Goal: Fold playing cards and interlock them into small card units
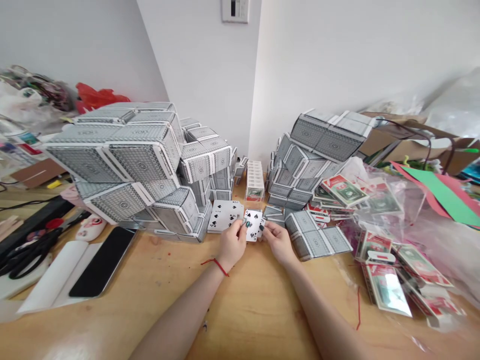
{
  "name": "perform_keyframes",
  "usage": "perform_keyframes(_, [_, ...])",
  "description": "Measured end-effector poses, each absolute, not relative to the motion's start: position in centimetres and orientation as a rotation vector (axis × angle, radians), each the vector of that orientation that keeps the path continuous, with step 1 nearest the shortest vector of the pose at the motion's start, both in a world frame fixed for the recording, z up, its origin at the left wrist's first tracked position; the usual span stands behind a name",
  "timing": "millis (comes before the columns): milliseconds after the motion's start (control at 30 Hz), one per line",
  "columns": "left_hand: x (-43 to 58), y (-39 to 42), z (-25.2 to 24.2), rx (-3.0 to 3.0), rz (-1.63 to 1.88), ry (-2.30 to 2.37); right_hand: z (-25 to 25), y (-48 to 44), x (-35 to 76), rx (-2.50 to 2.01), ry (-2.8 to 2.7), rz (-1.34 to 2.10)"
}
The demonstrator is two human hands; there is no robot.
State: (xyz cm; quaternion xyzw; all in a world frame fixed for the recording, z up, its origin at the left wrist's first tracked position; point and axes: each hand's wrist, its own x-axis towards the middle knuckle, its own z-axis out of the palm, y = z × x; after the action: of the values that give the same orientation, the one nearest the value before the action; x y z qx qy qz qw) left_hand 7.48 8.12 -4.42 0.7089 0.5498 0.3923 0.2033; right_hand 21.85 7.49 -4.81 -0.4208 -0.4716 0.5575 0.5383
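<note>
Between my two hands, in the middle of the table, are playing cards, face up, with a five of spades in front and part of a six behind it. My left hand pinches their left edge between thumb and fingers. The right edge is gripped by my right hand. Just left of these cards lie more face-up spade cards, a two and a four among them. Folded card boxes with grey patterned backs lie close to the right of my right hand.
Tall piles of grey-backed card blocks rise at left and right. A row of card boxes stands between them. Red-and-green card packs and plastic wrap lie right. A black phone and scissors lie left.
</note>
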Motion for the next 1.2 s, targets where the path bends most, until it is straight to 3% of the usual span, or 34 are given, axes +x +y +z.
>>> perform_keyframes(667, [7.6,7.8,-4.7,1.988,1.037,1.424,-4.9,7.3,21.7,-1.260,-1.164,0.953])
perform_keyframes(1033, [7.9,7.5,-4.6,2.110,1.029,1.448,-5.3,7.4,21.9,-1.220,-1.165,0.985])
perform_keyframes(1200, [7.9,7.4,-4.8,2.187,1.106,1.515,-5.5,7.5,21.8,-1.100,-1.044,1.221])
